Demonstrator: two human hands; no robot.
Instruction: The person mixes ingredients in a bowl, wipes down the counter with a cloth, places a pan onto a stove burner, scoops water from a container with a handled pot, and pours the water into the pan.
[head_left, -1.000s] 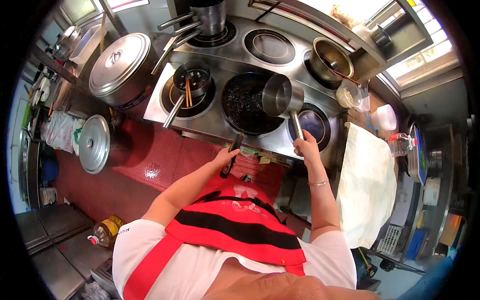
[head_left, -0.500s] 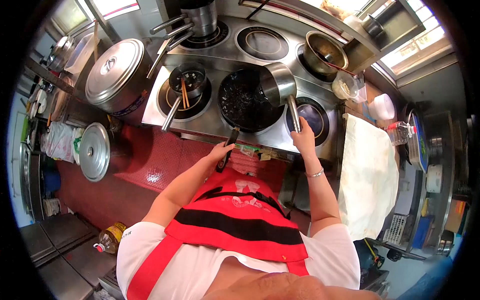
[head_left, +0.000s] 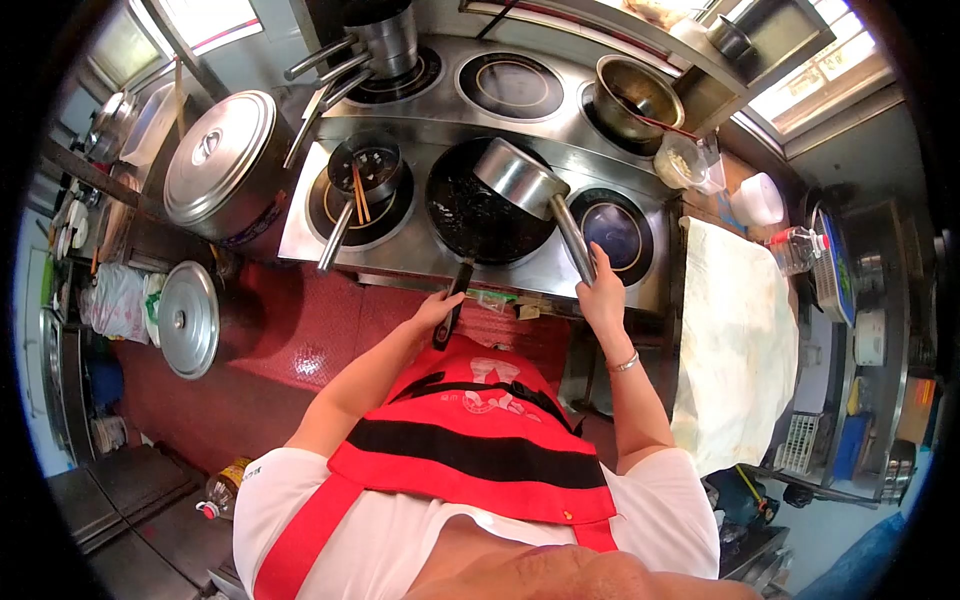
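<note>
My left hand [head_left: 437, 309] is closed round the black handle of a dark frying pan [head_left: 450, 215], which sits on the front middle burner with some shiny dark contents. My right hand [head_left: 602, 297] grips the long metal handle of a steel saucepan [head_left: 521, 178]. That saucepan is tipped to the left over the frying pan, its mouth turned toward the pan; what is inside it is hidden. To the left, a small saucepan [head_left: 365, 165] with pale bits in it rests on a burner, and a pair of chopsticks [head_left: 361, 195] leans in it.
A large lidded stockpot [head_left: 220, 155] stands left of the stove. Stacked saucepans [head_left: 385, 45] and a metal bowl [head_left: 640, 95] occupy back burners. A pale cloth [head_left: 735, 345] covers a surface on the right, near a plastic bottle [head_left: 797, 250]. A loose lid [head_left: 189, 318] is at lower left.
The steel saucepan has tipped further over and shifted left above the frying pan. My right hand has turned and dropped slightly with it. My left hand keeps its hold on the pan handle.
</note>
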